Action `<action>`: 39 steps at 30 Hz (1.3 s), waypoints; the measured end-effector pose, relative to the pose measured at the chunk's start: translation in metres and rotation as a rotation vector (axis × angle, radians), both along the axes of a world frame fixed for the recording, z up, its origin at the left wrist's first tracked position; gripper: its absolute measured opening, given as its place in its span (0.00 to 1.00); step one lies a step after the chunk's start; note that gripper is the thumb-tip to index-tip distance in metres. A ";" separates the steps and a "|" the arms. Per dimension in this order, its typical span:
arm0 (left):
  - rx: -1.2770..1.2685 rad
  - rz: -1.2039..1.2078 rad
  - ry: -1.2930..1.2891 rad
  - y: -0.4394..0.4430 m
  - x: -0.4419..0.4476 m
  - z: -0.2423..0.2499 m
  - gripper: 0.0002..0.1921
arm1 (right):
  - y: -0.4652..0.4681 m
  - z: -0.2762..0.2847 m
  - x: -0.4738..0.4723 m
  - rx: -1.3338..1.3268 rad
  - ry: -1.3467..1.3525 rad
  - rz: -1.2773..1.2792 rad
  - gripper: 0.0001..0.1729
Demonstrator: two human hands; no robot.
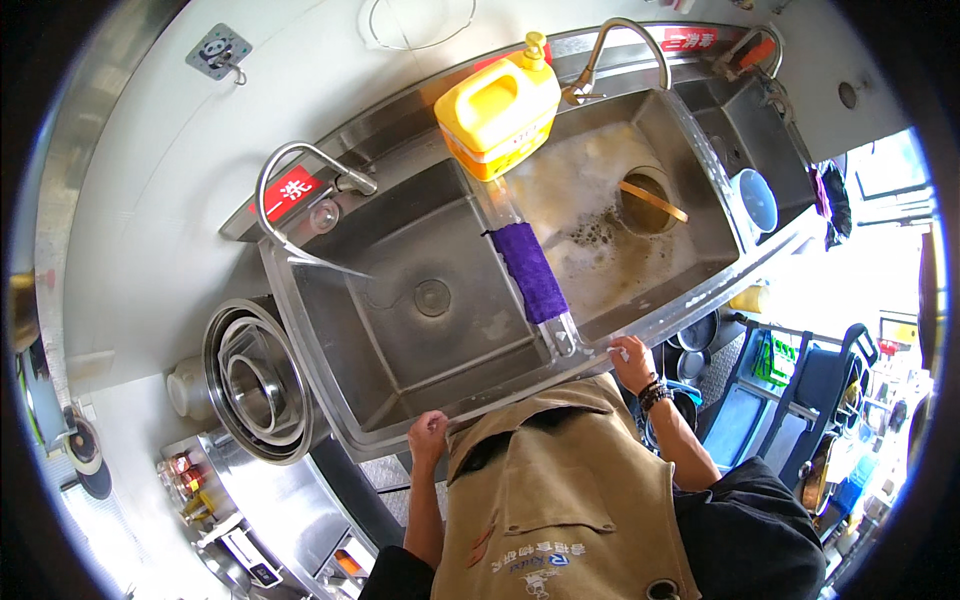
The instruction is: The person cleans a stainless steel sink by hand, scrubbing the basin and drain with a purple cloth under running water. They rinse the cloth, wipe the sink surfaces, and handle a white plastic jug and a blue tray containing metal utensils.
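Note:
My left hand (428, 438) rests at the front rim of a stainless steel sink (480, 409), fingers curled. At the rim near the divider is my right hand (631, 363), also with bent fingers; whether either grips the rim is unclear. A purple cloth (528, 272) lies over the divider. Behind it stands a yellow plastic jug (498, 112) with a pump top. The right basin holds murky, foamy water, with a round pot (643, 211) in it and a wooden-looking stick (654, 202) across the pot. Water appears to run from the left faucet (262, 180) into the left basin.
Nested metal bowls (217, 375) stand left of the sink. A second faucet (628, 24) rises behind the right basin. A pale blue bucket (756, 201) is near the far right basin. A dark-framed cart (796, 405) with trays and a green basket stands at the right.

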State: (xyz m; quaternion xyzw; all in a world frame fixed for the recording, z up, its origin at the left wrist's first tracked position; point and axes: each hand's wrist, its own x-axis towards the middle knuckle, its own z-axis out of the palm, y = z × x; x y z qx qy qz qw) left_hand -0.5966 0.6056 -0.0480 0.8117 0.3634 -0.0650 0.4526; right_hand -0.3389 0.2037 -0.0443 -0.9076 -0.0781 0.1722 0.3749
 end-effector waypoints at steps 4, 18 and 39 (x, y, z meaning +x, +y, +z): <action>0.060 0.173 -0.126 0.015 -0.027 -0.009 0.10 | 0.025 -0.004 0.004 0.062 0.116 0.009 0.11; -0.196 0.703 -0.085 -0.009 -0.079 0.011 0.11 | 0.128 0.023 0.040 0.067 0.239 0.345 0.18; 0.285 0.115 -0.550 0.164 -0.109 -0.022 0.12 | -0.004 -0.057 -0.209 -0.801 0.257 0.122 0.19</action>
